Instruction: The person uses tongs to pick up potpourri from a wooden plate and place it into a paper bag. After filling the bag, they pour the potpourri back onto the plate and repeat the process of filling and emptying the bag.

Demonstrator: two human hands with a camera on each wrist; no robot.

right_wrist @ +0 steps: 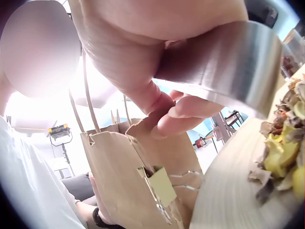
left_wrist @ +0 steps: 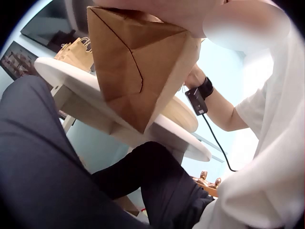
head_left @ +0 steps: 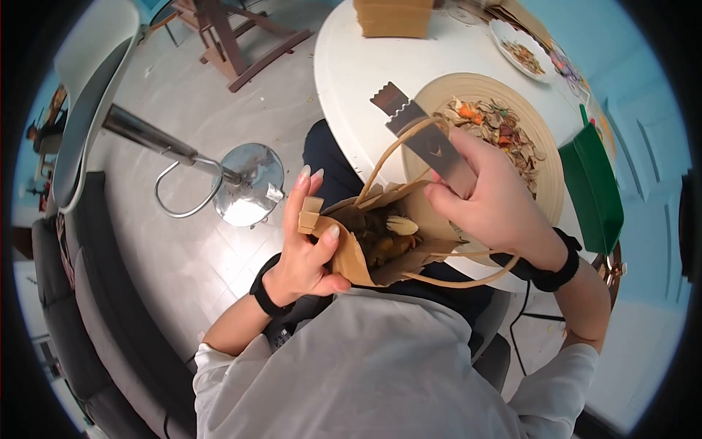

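Left hand (head_left: pixel 301 257) grips paper bag (head_left: pixel 348 254), right hand (head_left: pixel 506 203) pinches tongs (head_left: pixel 433 148); I see white table (head_left: pixel 352 82), bar stool (head_left: pixel 155 137) on grey floor (head_left: pixel 281 99).

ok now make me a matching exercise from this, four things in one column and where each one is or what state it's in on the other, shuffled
Column one:
1. paper bag
2. metal tool
3. green container
4. round tray

Column two:
A. pinched in the right hand
B. lies flat with dried bits spread on it
C. gripped at its open top by the left hand
D. to the right of the tray in the head view, touched by neither hand

Right pairs: 1-C, 2-A, 3-D, 4-B
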